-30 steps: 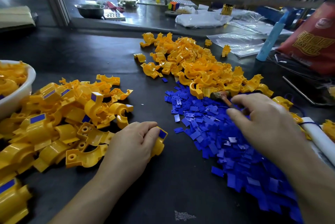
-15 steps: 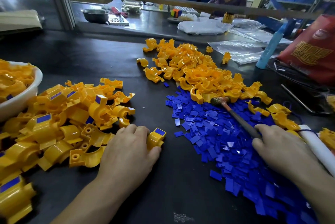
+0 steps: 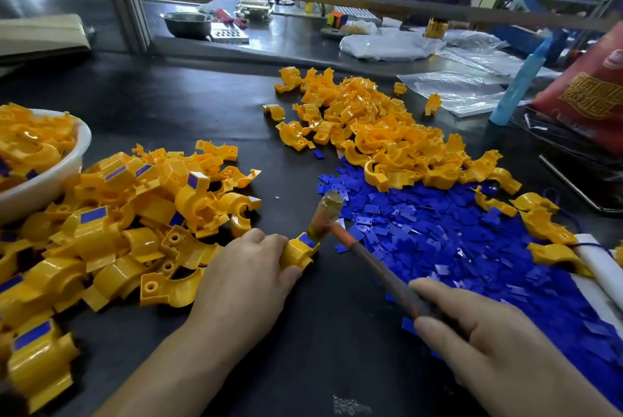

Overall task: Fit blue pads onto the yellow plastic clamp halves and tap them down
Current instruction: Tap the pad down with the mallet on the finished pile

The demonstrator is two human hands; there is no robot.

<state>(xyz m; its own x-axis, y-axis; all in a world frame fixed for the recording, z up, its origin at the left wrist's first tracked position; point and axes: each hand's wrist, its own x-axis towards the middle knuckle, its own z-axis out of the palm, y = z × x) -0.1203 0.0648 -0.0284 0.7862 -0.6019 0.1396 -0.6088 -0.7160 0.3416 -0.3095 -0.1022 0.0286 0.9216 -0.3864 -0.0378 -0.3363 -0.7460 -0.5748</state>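
Right hand [image 3: 485,346]: fingers wrapped round the hammer [image 3: 340,231] handle, near right.
Left hand [image 3: 242,278]: fingers pinching the yellow clamp half [image 3: 298,253] on the tabletop [image 3: 202,106].
Blue pad [image 3: 308,240]: on that half, under the hammer head.
Risk: an off-centre tap could skew the pad or strike the nearby fingers.

Bare dark table [image 3: 188,113] lies open between the left heap of padded clamp halves [image 3: 135,214] and the far heap of plain clamp halves [image 3: 387,133], and again along the near edge between the two forearms. To the right the spread of blue pads [image 3: 472,248] covers the surface. The white bowl [image 3: 50,177] closes off the far left, and the hammer [image 3: 337,224] crosses the middle gap.
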